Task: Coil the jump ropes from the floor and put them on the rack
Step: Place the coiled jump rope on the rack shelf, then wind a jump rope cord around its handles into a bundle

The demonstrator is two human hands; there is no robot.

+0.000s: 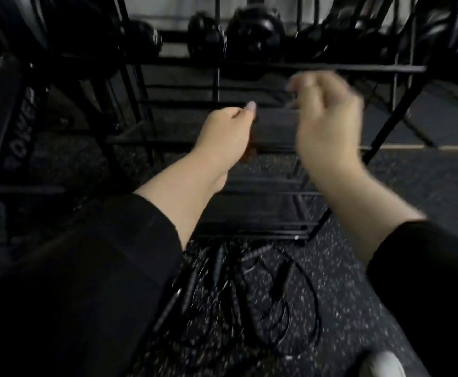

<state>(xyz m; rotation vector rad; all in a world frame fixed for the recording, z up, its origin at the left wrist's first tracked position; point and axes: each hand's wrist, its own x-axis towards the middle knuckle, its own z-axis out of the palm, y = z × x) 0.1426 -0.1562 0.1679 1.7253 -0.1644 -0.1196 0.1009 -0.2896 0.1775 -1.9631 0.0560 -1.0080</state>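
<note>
Both hands raised before black rack (276, 68): left hand (226, 131) w/ fingers curled, right hand (328, 118) blurred, loosely curled. Jump ropes (249, 289) tangled on speckled floor (358, 281) below rack's front edge. Dark round weights (255, 31) on upper shelf.

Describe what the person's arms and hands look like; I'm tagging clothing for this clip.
Both arms wear loose black sleeves pushed back, leaving the forearms bare. The left hand shows a pale polished fingernail. The right hand is motion-blurred. No gloves, watch or rings are visible.
</note>
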